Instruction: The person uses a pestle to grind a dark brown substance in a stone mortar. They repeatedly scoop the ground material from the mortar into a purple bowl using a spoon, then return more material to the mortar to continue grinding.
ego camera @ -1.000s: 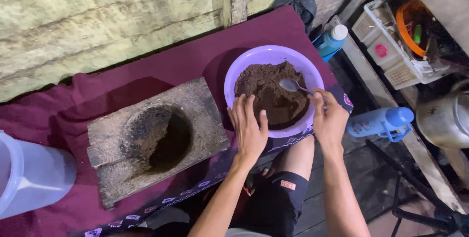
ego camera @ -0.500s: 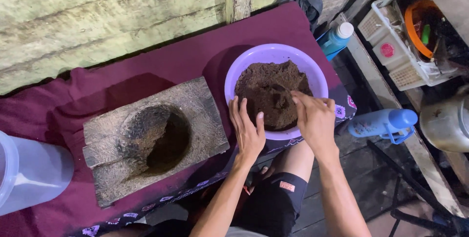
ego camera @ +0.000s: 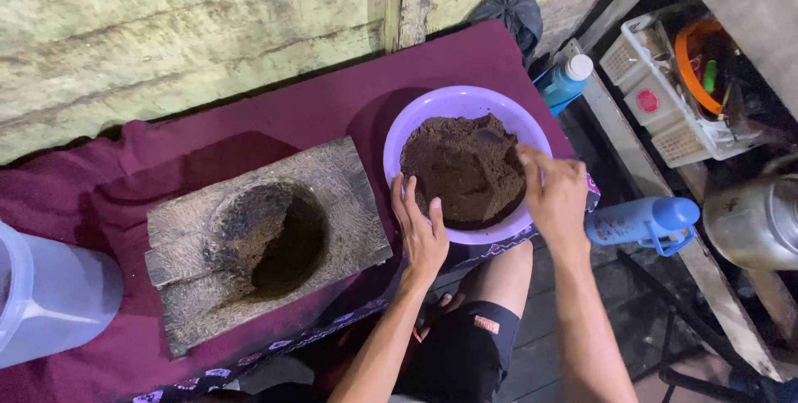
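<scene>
A purple plastic bowl (ego camera: 432, 114) full of dark brown powder (ego camera: 453, 170) stands on a maroon cloth (ego camera: 274, 116). My left hand (ego camera: 421, 228) rests flat on the bowl's near left rim, fingers spread. My right hand (ego camera: 555, 195) is over the right side of the bowl, closed on the handle of a metal spoon (ego camera: 490, 135) whose bowl is dug into the powder. Left of the bowl lies a wooden mortar block (ego camera: 258, 241) with a dark hollow dusted with the same powder.
A translucent plastic container (ego camera: 46, 303) stands at the far left. To the right sit a blue bottle (ego camera: 644, 222), a blue bottle with a white cap (ego camera: 565, 81), a white basket (ego camera: 665, 104) of items and a metal kettle (ego camera: 756, 220). A rough wall runs along the back.
My right hand moved from the bowl's near right rim up over the powder, pushing the spoon toward the far side. The left hand stayed on the rim.
</scene>
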